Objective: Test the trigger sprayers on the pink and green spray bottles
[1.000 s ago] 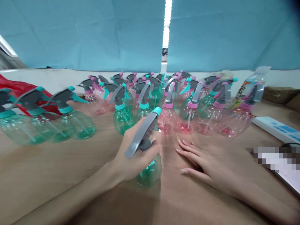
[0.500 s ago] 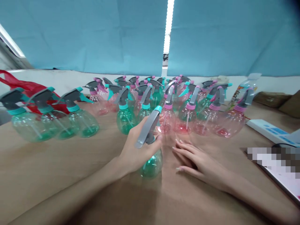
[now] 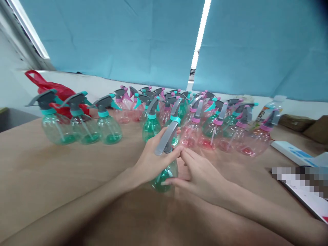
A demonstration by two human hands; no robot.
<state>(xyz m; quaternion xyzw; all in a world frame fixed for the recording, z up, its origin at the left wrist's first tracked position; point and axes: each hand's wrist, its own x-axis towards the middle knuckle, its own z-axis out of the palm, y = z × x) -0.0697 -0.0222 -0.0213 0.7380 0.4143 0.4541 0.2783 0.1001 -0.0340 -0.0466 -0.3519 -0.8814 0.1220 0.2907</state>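
Note:
A green spray bottle (image 3: 165, 173) with a grey trigger head stands on the brown table (image 3: 64, 171) in front of me. My left hand (image 3: 151, 160) is wrapped round its neck, just under the trigger. My right hand (image 3: 198, 174) has come against the bottle's right side, thumb on the green body and fingers up by the neck. Behind them stands a crowd of several pink and green spray bottles (image 3: 197, 123).
Three green spray bottles (image 3: 82, 123) stand in a row at the left, with a red plastic bag (image 3: 51, 89) behind them. A white flat box (image 3: 294, 153) and papers lie at the right. Blue curtains hang at the back.
My right hand has left the table and closed in on the green bottle's right side. The view has swung left and tilted.

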